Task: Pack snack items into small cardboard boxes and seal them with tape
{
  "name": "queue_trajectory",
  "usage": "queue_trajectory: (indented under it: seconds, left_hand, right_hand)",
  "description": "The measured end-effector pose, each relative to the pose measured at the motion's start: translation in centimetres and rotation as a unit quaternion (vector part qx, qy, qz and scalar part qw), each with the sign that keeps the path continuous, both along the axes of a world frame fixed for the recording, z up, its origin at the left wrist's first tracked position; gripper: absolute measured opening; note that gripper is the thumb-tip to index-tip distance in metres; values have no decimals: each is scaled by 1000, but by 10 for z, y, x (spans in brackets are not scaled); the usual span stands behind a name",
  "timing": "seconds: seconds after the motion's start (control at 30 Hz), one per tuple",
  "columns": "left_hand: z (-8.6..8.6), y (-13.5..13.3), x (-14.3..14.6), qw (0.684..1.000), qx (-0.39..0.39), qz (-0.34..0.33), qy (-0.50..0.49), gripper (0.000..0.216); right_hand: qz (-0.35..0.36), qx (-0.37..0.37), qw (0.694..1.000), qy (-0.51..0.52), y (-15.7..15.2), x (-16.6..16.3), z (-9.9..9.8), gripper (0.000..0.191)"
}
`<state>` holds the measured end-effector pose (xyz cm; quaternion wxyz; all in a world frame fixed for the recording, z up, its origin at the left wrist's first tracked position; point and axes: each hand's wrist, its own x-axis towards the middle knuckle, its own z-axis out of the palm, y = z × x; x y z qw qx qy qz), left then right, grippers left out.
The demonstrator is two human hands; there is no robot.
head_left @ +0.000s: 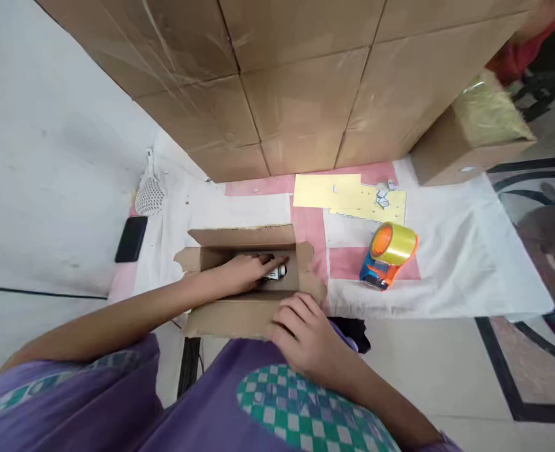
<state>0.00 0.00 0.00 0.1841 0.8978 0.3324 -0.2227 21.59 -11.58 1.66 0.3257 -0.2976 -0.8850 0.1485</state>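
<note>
An open cardboard box (240, 317) lies before me with its flaps folded outward. Inside it, my left hand (247, 273) reaches down over a small white item with dark print (276, 272), perhaps a little bottle or carton. The fingers lie across this item and cover most of it; the thumb is hidden. My right hand (301, 323) curls its fingers over the front right corner of the box, gripping the front flap there.
Behind stands a wall of taped cartons (301, 94), with another carton (466, 138) to the right. An orange-and-blue tape dispenser (390, 251) with yellow tape sits near yellow sheets (327, 190). Leftward are a black phone (131, 238) and a white perforated paddle (150, 191).
</note>
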Motion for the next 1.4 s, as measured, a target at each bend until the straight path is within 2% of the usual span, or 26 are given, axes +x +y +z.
queue_trajectory:
  seconds: [0.1,0.2,0.3,0.37,0.4,0.43,0.5,0.53,0.57,0.6,0.63,0.67,0.73,0.77,0.83,0.87,0.93,0.97,1.03,1.1,1.17,1.23,1.27,1.33,1.4]
  left_hand:
    - [-7,-2,2,1000,-5,5,-12,85]
    - [0,0,5,999,-17,23,-33,82]
    - [32,-1,-6,994,-21,72,-80,69]
    - [57,-10,-30,978,20,148,-143,49]
    - [67,-19,-47,957,66,213,-183,39]
    - [72,-30,-65,919,134,290,-230,33]
    - [67,-60,-101,778,305,476,-274,37]
    - [57,-77,-115,723,327,535,-290,43]
    - [43,-93,-126,701,294,566,-318,51]
    - [28,-109,-134,703,227,571,-358,59]
    - [12,-123,-137,716,151,550,-403,68]
    - [-2,-134,-137,716,96,519,-457,79]
    - [-20,-146,-130,717,33,439,-540,99]
    - [-23,-147,-125,724,21,402,-560,110]
    - [-22,-142,-114,766,10,343,-545,127]
    - [-20,-138,-110,784,12,327,-527,127]
    - [-16,-130,-103,790,30,327,-518,111]
    - [-15,-126,-100,775,43,342,-530,100]
    - [-20,-122,-93,720,80,388,-569,81]
    - [-29,-120,-85,670,133,437,-586,70]
    - [-37,-118,-79,652,179,478,-561,65]
    - [-39,-117,-74,672,212,491,-512,65]
    - [-37,-116,-73,692,231,482,-485,66]
    - [-28,-113,-71,742,285,426,-432,70]
    - [-15,-111,-68,800,320,344,-374,71]
  right_hand:
    - [-7,-5,1000,-3,1,-1,0,14]
    - [-5,-8,1000,-8,-2,2,5,11]
    - [-29,17,999,33,-7,14,11,16]
    - [-93,54,988,109,-8,27,10,26]
    - [-131,59,979,145,-7,34,8,32]
    - [-164,45,971,169,-4,40,4,39]
    - [-189,-24,965,180,6,51,-6,57]
    - [-179,-69,967,170,12,54,-11,63]
    - [-154,-109,970,154,18,56,-16,66]
    - [-120,-139,973,137,25,55,-19,66]
    - [-82,-161,976,119,30,54,-21,65]
    - [-45,-174,978,102,35,51,-23,65]
    - [3,-182,981,67,42,43,-22,61]
    - [9,-180,982,52,44,39,-22,57]
    - [-9,-174,984,32,46,31,-19,48]
    - [-26,-175,984,32,47,28,-19,45]
    - [-61,-184,979,56,46,23,-17,41]
    - [-78,-189,976,79,47,22,-16,39]
    - [-110,-198,966,120,49,19,-16,40]
    - [-130,-227,953,155,56,15,-16,52]
    - [-129,-280,931,197,67,11,-18,66]
    - [-111,-319,910,241,78,10,-19,66]
    - [-96,-316,910,251,83,10,-19,60]
    - [-60,-262,938,220,90,14,-17,44]
    - [-33,-183,973,136,92,21,-13,31]
